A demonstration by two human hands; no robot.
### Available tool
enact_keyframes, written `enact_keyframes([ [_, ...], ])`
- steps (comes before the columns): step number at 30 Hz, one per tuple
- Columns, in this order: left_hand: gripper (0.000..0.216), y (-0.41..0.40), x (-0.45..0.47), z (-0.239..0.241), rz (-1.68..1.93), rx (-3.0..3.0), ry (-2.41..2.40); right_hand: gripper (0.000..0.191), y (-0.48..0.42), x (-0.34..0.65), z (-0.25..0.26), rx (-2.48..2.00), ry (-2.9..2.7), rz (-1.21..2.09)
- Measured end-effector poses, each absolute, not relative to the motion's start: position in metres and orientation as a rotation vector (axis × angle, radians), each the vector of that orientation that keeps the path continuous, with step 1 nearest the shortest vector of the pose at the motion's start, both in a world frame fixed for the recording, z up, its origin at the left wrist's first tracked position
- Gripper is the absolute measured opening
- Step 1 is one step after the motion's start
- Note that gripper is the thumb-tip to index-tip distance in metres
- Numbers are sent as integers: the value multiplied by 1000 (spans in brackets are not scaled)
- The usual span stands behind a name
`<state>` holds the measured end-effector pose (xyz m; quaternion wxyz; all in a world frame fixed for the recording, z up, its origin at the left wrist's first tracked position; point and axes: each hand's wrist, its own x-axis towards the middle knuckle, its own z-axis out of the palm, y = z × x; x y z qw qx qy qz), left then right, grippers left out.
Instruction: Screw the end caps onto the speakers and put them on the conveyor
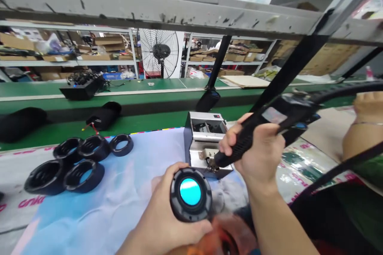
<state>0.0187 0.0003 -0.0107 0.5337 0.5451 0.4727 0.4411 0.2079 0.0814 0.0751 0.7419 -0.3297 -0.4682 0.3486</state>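
Note:
My left hand [163, 215] is wrapped round a black round part with a bright cyan centre [190, 193], held up near the bottom middle. My right hand [260, 151] grips a black electric screwdriver [269, 127] whose cable runs off to the right. Its tip points down at the front of a small metal box-shaped device [203, 143] standing on the white and blue printed sheet [119, 191].
Several black ring-shaped parts [77, 159] lie at the left on the sheet. Black cylinders [103, 115] rest on the green conveyor belt [149, 121] behind. Another person's arm [363, 127] is at the right edge. A fan [160, 53] and shelves with cartons stand at the back.

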Motion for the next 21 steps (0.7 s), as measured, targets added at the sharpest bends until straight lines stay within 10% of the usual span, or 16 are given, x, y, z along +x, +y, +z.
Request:
enact_keyframes([
  [21, 99, 0, 13, 5, 932, 1299, 1143, 53, 26, 197, 163, -765, -1336, 738],
])
